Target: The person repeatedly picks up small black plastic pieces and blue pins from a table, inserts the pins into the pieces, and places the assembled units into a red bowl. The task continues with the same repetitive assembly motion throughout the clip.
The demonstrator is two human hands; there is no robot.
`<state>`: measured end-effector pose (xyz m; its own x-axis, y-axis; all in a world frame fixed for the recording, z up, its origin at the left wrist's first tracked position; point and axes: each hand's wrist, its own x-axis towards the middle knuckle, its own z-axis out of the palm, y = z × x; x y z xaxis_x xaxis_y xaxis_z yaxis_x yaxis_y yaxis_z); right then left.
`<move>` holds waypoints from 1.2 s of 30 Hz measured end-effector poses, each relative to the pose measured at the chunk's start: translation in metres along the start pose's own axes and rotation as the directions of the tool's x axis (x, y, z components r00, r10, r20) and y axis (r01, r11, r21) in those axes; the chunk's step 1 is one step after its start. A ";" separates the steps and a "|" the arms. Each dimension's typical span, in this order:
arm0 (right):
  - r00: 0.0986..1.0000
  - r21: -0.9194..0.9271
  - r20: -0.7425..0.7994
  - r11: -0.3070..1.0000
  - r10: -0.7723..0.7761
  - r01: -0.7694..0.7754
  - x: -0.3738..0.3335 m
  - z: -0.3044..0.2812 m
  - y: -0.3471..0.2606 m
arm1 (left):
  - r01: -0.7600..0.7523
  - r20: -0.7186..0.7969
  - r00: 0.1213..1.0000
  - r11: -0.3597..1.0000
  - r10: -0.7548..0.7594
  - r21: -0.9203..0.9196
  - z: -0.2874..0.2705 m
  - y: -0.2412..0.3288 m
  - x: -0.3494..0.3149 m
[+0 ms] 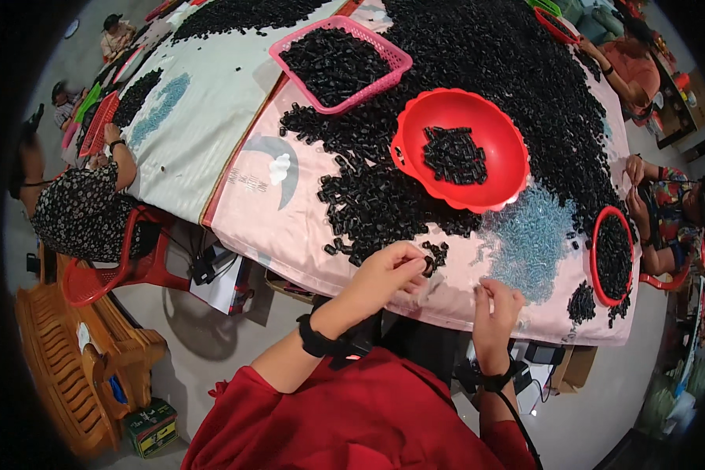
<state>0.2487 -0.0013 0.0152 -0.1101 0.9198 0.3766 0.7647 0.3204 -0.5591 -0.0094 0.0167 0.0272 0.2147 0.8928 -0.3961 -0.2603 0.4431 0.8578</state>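
My left hand (382, 276) is at the near edge of the pink-clothed table (251, 227), thumb and fingers closed on a small black cylindrical plastic part (428, 265). To its right, my right hand (497, 312) has its thumb and forefinger pinched together; whatever is between them is too small to make out. Just beyond the right hand spreads a heap of small pale-blue clear pieces (534, 239). Loose black parts (376, 205) lie in a pile past my left hand. A red scalloped bowl (501, 129) farther out holds a small heap of finished-looking black pieces (454, 157).
A pink basket (399, 63) full of black parts stands at the far left of the bowl. At right, a red-rimmed basket (600, 282) of black pieces sits beside a small pile (581, 303). Other people sit around the tables. A wooden bench (63, 352) stands at lower left.
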 end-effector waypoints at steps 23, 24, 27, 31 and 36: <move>0.968 0.047 0.135 0.977 -0.213 0.208 0.019 0.014 -0.027 | 0.178 0.201 0.974 0.904 -0.105 -0.389 0.003 -0.017 -0.030; 0.973 0.083 0.121 0.979 -0.197 0.188 0.017 0.013 -0.027 | 0.174 0.219 0.971 0.913 -0.097 -0.369 0.002 -0.019 -0.029; 0.970 0.145 0.167 0.978 -0.176 0.152 0.019 -0.002 -0.040 | 0.163 0.264 0.962 0.928 -0.074 -0.336 0.002 -0.023 -0.026; 0.985 0.245 0.140 0.967 -0.106 0.069 0.019 -0.010 -0.055 | 0.158 0.262 0.963 0.914 -0.059 -0.375 0.006 -0.025 -0.025; 0.960 0.212 0.127 0.952 -0.249 0.219 0.024 -0.016 -0.061 | 0.145 0.250 0.966 0.934 -0.062 -0.326 0.003 -0.026 -0.025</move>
<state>0.2094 -0.0025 0.0706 -0.3768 0.8322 0.4067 0.5694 0.5544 -0.6069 -0.0053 -0.0170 0.0161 0.4587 0.8148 -0.3545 -0.5189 0.5695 0.6375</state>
